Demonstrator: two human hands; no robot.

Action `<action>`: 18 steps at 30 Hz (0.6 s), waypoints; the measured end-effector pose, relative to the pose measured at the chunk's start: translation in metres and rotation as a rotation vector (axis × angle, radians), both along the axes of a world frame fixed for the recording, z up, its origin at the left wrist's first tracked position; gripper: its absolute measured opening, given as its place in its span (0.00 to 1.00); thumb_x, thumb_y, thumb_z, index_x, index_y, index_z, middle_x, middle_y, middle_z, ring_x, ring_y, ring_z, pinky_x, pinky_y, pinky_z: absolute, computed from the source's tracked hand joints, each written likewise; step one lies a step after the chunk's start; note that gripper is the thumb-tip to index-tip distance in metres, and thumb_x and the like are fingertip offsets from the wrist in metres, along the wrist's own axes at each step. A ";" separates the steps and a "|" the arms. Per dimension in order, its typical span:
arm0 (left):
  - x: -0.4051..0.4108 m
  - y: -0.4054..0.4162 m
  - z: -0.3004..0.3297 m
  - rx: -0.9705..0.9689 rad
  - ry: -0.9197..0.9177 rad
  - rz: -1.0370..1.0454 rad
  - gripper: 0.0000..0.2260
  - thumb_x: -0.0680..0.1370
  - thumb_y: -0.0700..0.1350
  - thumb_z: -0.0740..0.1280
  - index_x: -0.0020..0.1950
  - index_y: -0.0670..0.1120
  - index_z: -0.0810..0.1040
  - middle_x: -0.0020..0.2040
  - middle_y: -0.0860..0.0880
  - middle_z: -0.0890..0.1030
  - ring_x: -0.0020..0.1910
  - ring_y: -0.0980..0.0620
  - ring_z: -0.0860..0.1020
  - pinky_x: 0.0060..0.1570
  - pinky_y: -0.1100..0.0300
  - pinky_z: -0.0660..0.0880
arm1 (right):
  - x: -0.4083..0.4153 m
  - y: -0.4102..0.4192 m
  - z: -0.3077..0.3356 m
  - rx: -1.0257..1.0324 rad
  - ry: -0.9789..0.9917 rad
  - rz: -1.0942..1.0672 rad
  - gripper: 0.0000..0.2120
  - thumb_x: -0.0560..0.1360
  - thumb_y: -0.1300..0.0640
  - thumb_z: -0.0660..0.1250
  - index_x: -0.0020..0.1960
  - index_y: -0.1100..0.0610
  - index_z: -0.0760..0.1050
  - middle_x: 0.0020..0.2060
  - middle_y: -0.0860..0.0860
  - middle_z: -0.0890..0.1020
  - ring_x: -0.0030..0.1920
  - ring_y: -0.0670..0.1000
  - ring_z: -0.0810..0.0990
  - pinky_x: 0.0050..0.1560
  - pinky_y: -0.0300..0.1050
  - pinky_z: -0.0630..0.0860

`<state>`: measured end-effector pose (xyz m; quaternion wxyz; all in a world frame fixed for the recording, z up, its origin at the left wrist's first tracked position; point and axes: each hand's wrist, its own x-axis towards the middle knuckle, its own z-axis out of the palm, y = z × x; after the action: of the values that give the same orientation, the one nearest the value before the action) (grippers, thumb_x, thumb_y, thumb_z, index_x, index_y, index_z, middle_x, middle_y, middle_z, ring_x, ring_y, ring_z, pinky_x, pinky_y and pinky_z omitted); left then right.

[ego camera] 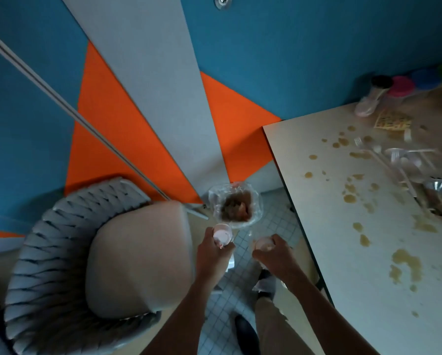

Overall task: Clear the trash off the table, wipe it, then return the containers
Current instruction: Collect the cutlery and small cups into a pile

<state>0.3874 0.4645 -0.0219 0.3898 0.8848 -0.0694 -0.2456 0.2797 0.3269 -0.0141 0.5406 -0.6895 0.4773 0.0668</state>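
Note:
My left hand (211, 249) grips a pale pink plastic cup (222, 234), and my right hand (273, 252) grips a second clear plastic cup (263, 244). Both hover just short of a small trash bin lined with a clear bag (236, 204) on the floor, which holds brownish scraps. The white table (343, 226) at the right is spattered with brown stains. Plastic forks and cups (399, 157), a foil wrapper (440, 196) and a waffle-like scrap (391, 120) lie on it. Containers with black, pink, blue and green lids (400, 87) stand at its far edge.
A grey woven chair with a beige cushion (137, 257) stands left of the bin, close to my left arm. A blue, orange and grey wall (137, 98) lies behind. My legs and dark shoes (245, 331) are on the tiled floor between chair and table.

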 end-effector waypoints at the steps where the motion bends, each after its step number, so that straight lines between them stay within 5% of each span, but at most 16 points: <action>1: 0.008 -0.005 -0.003 0.013 0.014 0.004 0.15 0.70 0.48 0.75 0.51 0.53 0.73 0.40 0.52 0.81 0.38 0.49 0.82 0.39 0.46 0.81 | 0.008 -0.004 -0.008 0.003 0.014 0.006 0.22 0.65 0.54 0.76 0.55 0.57 0.73 0.46 0.53 0.79 0.46 0.56 0.80 0.44 0.53 0.79; 8: 0.078 -0.054 -0.058 0.039 0.093 0.052 0.16 0.65 0.53 0.71 0.50 0.54 0.73 0.39 0.50 0.82 0.38 0.46 0.82 0.34 0.43 0.81 | 0.082 -0.049 -0.065 0.071 0.080 0.032 0.25 0.64 0.49 0.76 0.57 0.55 0.73 0.48 0.53 0.80 0.46 0.53 0.80 0.47 0.50 0.80; 11: 0.107 -0.084 -0.088 0.030 0.148 0.079 0.16 0.66 0.50 0.72 0.52 0.55 0.75 0.41 0.51 0.82 0.39 0.48 0.82 0.39 0.43 0.82 | 0.113 -0.072 -0.101 0.059 0.090 0.019 0.25 0.66 0.49 0.76 0.59 0.56 0.73 0.48 0.52 0.79 0.46 0.53 0.79 0.43 0.45 0.75; 13: 0.125 -0.104 -0.115 0.030 0.163 0.084 0.22 0.63 0.56 0.71 0.56 0.54 0.76 0.45 0.49 0.83 0.43 0.47 0.82 0.45 0.45 0.81 | 0.134 -0.085 -0.134 0.088 0.105 0.009 0.25 0.66 0.48 0.75 0.59 0.55 0.73 0.49 0.51 0.78 0.48 0.52 0.78 0.41 0.44 0.72; 15: 0.142 -0.122 -0.140 0.059 0.172 0.064 0.32 0.57 0.66 0.65 0.58 0.53 0.75 0.50 0.49 0.83 0.50 0.44 0.82 0.51 0.46 0.80 | 0.153 -0.095 -0.170 0.193 0.118 -0.060 0.23 0.65 0.50 0.75 0.56 0.56 0.74 0.47 0.52 0.80 0.43 0.52 0.78 0.36 0.42 0.72; 18: 0.172 -0.145 -0.201 0.157 0.214 -0.031 0.32 0.59 0.72 0.61 0.58 0.56 0.71 0.52 0.47 0.80 0.55 0.40 0.81 0.54 0.49 0.78 | 0.184 -0.111 -0.242 0.372 0.142 -0.190 0.24 0.59 0.52 0.75 0.51 0.61 0.78 0.37 0.54 0.79 0.29 0.50 0.73 0.28 0.39 0.68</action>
<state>0.5590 0.3194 -0.2225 0.3204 0.8803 -0.0216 -0.3491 0.4640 0.2156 -0.2556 0.6274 -0.5235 0.5564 0.1509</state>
